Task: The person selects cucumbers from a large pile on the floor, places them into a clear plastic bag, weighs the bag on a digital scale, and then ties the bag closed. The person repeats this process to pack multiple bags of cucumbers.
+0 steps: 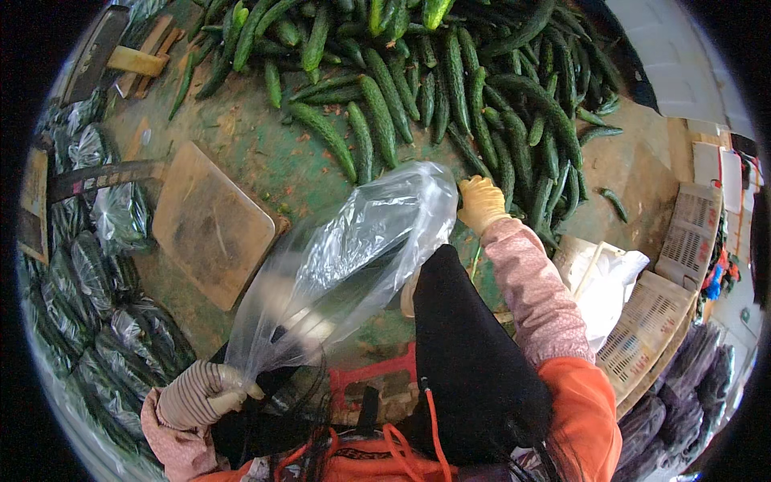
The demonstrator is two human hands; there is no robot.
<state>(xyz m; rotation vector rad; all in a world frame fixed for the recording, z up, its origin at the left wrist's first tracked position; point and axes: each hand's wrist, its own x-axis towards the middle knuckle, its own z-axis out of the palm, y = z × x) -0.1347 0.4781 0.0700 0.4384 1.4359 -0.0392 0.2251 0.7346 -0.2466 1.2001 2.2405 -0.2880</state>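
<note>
My left hand [226,391], in a striped glove, grips the gathered end of a large clear plastic bag [361,241] at the lower left. The bag stretches up and to the right, puffed out, and no cucumbers show in it. My right hand [482,202], in a yellowish glove, is at the near edge of a big heap of green cucumbers [455,90], just right of the bag's far end. Its fingers are bent beside a cucumber; whether they hold one or the bag's edge is hidden.
A platform scale [211,229] with a worn flat plate stands at the left. Bagged cucumbers [90,271] are stacked along the left side. White plastic crates [644,325] and a white bag [614,289] are at the right, with dark filled bags [668,410] behind. A red stool [373,373] is below me.
</note>
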